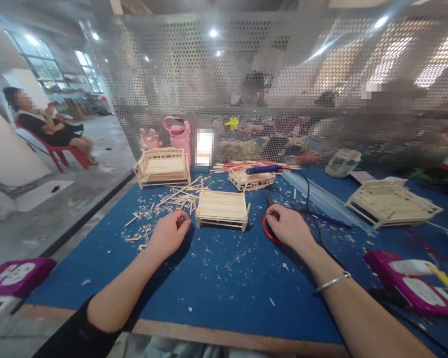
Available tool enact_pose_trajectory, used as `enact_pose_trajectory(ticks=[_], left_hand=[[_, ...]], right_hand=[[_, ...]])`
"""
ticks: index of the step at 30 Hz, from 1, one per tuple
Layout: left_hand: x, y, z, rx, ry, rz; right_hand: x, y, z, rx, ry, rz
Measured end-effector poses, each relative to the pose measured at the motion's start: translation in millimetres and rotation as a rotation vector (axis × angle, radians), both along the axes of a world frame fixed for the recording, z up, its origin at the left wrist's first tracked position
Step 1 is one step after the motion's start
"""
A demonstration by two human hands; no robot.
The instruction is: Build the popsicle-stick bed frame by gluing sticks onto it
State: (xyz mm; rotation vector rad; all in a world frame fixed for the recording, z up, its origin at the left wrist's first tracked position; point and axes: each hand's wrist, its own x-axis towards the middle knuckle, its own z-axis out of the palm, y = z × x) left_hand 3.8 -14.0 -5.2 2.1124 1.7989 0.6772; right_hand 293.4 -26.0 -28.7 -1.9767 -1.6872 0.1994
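Note:
A small bed-like model of pale wooden sticks point(222, 206) stands on the blue tabletop point(227, 278) between my hands. Just left of it, my left hand point(173, 229) rests with fingers loosely curled and thumb near the forefinger; nothing shows in them. To the model's right, my right hand point(289, 226) is closed on red-handled scissors point(267, 232). One red handle loop shows beside the fingers, and a dark blade points away from me. My palm hides the rest.
Loose sticks point(182, 196) and shavings lie behind my left hand. More stick models point(162, 169) point(252, 178) point(393, 204) stand around, with a blue-handled corded tool point(263, 169) on one. A jar point(343, 162), pink cup point(179, 136) and perforated screen point(194, 69) stand behind. A person point(48, 119) sits left.

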Motion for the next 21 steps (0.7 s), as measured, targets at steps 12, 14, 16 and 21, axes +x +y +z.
enact_pose_trajectory(ticks=[12,14,16,21], left_hand=[[0.5,-1.3,-2.6,-0.006,0.019,-0.046],[0.2,-1.2,-3.3,0.016,0.014,-0.054],[0.0,-1.6,-3.7,0.023,0.01,-0.063],[0.7,-4.0,-2.3,0.025,0.022,-0.079]], right_hand=[[1.2,2.0,-10.7,0.042,-0.01,-0.006],[2.3,2.3,-12.6,0.086,0.009,0.003],[2.4,2.3,-12.9,0.151,0.036,0.021],[-5.5,-1.3,-4.1,0.414,0.104,0.138]])
